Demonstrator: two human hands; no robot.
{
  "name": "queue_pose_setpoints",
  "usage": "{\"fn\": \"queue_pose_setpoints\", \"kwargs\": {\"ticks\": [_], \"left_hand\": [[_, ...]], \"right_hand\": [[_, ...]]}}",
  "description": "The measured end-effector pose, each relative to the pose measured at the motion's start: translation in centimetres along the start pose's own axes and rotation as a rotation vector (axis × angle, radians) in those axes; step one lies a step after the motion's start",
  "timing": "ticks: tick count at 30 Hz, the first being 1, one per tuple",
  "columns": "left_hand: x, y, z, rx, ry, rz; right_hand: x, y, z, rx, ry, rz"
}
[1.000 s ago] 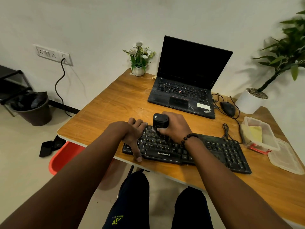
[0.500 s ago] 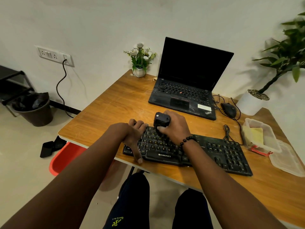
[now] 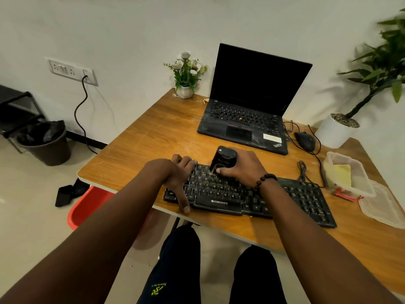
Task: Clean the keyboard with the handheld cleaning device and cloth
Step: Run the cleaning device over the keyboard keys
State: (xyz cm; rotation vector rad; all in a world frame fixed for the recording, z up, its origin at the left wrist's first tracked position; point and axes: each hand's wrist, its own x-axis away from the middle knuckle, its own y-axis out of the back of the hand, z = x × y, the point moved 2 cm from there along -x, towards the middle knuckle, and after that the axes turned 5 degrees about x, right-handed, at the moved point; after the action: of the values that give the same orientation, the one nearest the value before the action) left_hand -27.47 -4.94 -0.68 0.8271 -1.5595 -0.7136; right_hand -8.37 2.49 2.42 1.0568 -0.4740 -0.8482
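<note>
Bin (image 3: 47, 142) with a black liner stands on the floor at far left, under a wall socket (image 3: 71, 70) with a cable plugged in. Red stool (image 3: 84, 208) sits half under the desk (image 3: 140, 150).

Left hand (image 3: 175, 175) rests on the left end of the keyboard (image 3: 302, 200): fingers curled over its far edge, thumb stretched down across the near edge. Grip is a brace, clamped on the keyboard frame, likely to stop it sliding under the cleaning strokes.

Keyboard lies along the near edge of the desk, black, dusty around the upper left keys.

Right hand (image 3: 243, 166) holds the handheld cleaning device (image 3: 223, 160), fingers wrapped round its dark body, thumb pressed at its base. Grip is closed on the device. Device tilts, lower end on the upper key rows just right of the left hand, presumably so the working end reaches between the keys. Judged step: working the left block; the right half looks still to do.

Laptop (image 3: 252, 106) stands open behind, screen dark, flower pot (image 3: 186, 80) to its left. Mouse (image 3: 305, 141) lies right of it, cable trailing.

Cloth (image 3: 343, 174), yellow, lies in an open plastic box (image 3: 359, 189) at the right, not yet picked up; its lid (image 3: 385, 209) lies beside it. Potted plant (image 3: 359, 106) stands beyond.
</note>
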Motion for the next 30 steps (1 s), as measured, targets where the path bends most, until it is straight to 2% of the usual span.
{"fn": "queue_pose_setpoints", "kwargs": {"ticks": [2, 4, 7, 11, 14, 20, 23, 26, 30], "left_hand": [[-0.1, -0.3, -0.3, -0.006, 0.002, 0.011], [-0.3, -0.7, -0.6, -0.012, -0.004, 0.014], [-0.3, -0.6, -0.5, -0.005, -0.001, 0.008], [-0.3, -0.9, 0.0, 0.047, -0.031, -0.012], [-0.1, -1.7, 1.0, 0.164, -0.113, -0.073], [1.3, -2.9, 3.8, 0.351, -0.142, -0.109], [1.5, -3.7, 3.9, 0.42, -0.17, -0.188], [1.5, -4.3, 4.1, 0.455, -0.166, -0.294], [1.1, -5.1, 4.2, 0.456, -0.172, -0.374]], "right_hand": [[-0.1, 0.1, -0.2, 0.118, -0.011, -0.066], [0.0, 0.2, -0.2, 0.129, -0.015, -0.114], [0.4, 0.0, 0.4, 0.005, 0.019, -0.038], [0.5, -0.8, 0.5, 0.132, 0.016, -0.106], [0.7, -0.3, 1.1, 0.037, 0.039, -0.122], [0.8, -0.7, 2.7, -0.069, 0.076, -0.019], [0.3, -1.6, 2.6, 0.009, 0.052, 0.005], [-0.8, -1.6, 3.2, 0.104, 0.045, -0.055], [-1.0, -1.9, 3.9, -0.03, 0.087, -0.04]]}}
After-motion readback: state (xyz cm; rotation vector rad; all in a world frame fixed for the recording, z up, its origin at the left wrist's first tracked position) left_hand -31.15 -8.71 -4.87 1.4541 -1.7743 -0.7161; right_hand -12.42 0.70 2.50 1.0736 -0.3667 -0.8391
